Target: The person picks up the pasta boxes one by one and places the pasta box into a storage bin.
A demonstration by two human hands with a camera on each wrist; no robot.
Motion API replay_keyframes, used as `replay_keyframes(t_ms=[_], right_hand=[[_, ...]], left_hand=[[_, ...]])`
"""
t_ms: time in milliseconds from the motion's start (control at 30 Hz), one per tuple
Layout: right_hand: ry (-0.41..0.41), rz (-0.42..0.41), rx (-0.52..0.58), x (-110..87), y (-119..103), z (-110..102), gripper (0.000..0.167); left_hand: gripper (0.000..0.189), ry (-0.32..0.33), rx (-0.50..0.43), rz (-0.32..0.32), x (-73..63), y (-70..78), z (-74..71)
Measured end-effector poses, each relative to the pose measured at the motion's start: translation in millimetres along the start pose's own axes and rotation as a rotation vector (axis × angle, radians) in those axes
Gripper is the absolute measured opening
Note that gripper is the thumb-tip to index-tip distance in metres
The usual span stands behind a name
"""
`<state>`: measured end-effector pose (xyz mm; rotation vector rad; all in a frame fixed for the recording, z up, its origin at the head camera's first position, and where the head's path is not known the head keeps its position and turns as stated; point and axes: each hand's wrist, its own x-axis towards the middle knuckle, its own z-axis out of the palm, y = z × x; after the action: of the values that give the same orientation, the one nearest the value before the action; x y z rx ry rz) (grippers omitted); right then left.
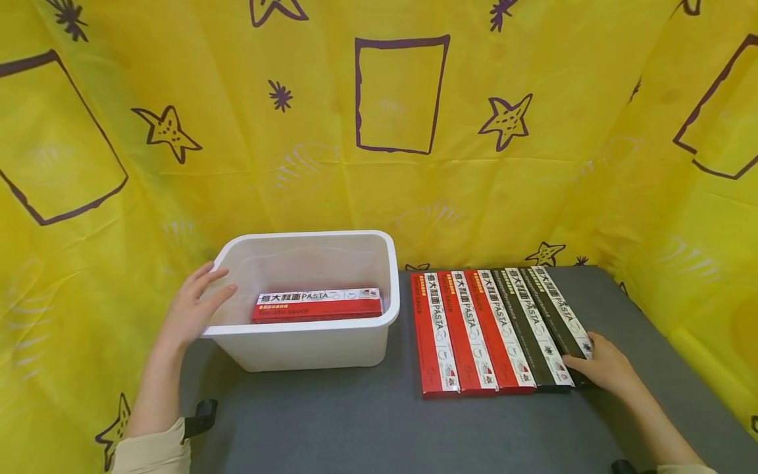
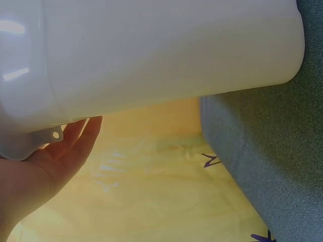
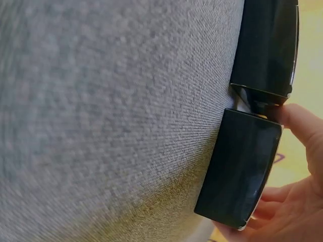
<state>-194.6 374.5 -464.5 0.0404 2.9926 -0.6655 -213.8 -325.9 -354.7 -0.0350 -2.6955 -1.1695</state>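
Note:
My left hand [image 1: 198, 304] holds the left rim of a white plastic bin [image 1: 302, 349]. In the left wrist view, some of its fingers [image 2: 83, 143] lie against the bin's outer wall, under the rim. A red tomato sauce pasta box [image 1: 320, 306] lies inside the bin. To the right, my right hand [image 1: 606, 365] grips the near end of the outermost black pasta box [image 1: 559, 309], thumb on its left side and fingers on its right. In the right wrist view, a narrow gap separates this black box [image 3: 239, 169] from the neighbouring black box [image 3: 265, 50].
Three red pasta boxes [image 1: 435, 336] and another black pasta box [image 1: 530, 329] lie side by side, right of the bin. Everything stands on a dark grey tabletop [image 1: 331, 428]. A yellow patterned cloth [image 1: 320, 118] hangs behind and at both sides.

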Motion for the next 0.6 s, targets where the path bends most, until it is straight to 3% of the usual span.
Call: replay_keyframes(t_ms=[333, 600], right_hand=[[-0.071, 0.052, 0.002, 1.8, 1.0, -4.7, 0.096], [0.016, 0.053, -0.023, -2.6, -2.0, -5.8, 0.091]], left_hand=[[0.063, 0.003, -0.01, 0.008, -1.2, 1.7, -1.3], [0.063, -0.001, -0.018, -0.002, -1.7, 4.1, -1.1]])
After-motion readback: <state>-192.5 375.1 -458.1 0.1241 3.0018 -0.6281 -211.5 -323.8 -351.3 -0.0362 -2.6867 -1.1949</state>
